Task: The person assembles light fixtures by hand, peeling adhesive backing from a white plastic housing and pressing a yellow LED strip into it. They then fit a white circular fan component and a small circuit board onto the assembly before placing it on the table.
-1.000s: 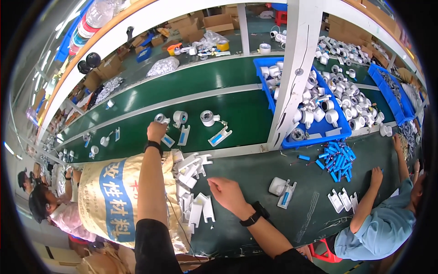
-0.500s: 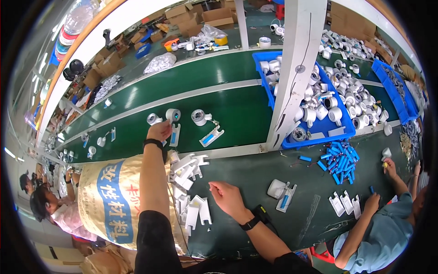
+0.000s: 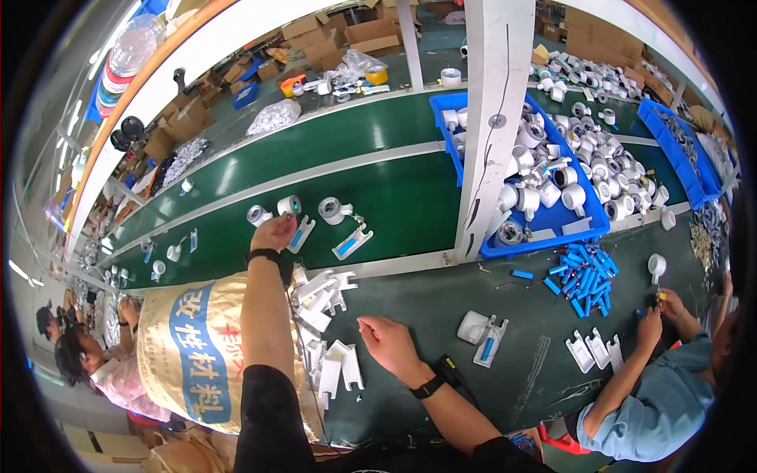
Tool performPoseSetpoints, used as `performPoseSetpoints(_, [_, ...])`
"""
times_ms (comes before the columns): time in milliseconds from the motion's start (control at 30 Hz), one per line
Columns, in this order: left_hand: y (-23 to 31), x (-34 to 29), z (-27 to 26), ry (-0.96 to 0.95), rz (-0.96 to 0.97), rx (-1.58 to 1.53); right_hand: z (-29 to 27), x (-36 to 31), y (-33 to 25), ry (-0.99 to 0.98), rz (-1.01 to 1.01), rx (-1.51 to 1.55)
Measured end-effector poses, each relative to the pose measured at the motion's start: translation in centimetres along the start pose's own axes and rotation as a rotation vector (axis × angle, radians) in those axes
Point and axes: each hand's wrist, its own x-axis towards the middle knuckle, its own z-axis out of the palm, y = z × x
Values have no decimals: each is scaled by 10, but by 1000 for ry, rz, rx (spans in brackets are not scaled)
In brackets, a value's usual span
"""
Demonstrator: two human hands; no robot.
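On the green conveyor, my left hand (image 3: 274,234) reaches out with its fingers closed at the lower edge of a white round housing (image 3: 289,206). A white bracket with a blue battery (image 3: 301,234) lies just right of those fingers. Another round housing (image 3: 256,215) sits to their left, and a third (image 3: 331,210) is wired to its own battery bracket (image 3: 352,242). Above the dark worktable, my right hand (image 3: 388,345) is loosely curled, with nothing visible in it. Nearest to it are loose white brackets (image 3: 339,366) and a white housing with a battery bracket (image 3: 476,328).
A large printed sack (image 3: 189,355) stands left of the brackets. Beyond the white post (image 3: 490,142), a blue bin (image 3: 505,251) holds many housings. Blue batteries (image 3: 582,277) are heaped on the table. A co-worker in a blue-green shirt (image 3: 662,410) sits at the right.
My left hand has shifted slightly right against the round housing. My right hand stays about where it was. The co-worker's hands have come together at a white housing. The whole view has shifted slightly.
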Motion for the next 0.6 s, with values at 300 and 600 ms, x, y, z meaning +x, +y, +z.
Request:
performPoseSetpoints(300, [77, 59, -65, -219, -13, 113, 8, 5, -3, -121, -16, -29])
performPoseSetpoints(600, [19, 54, -24, -129, 223, 717, 0, 1, 24, -78, 43, -75])
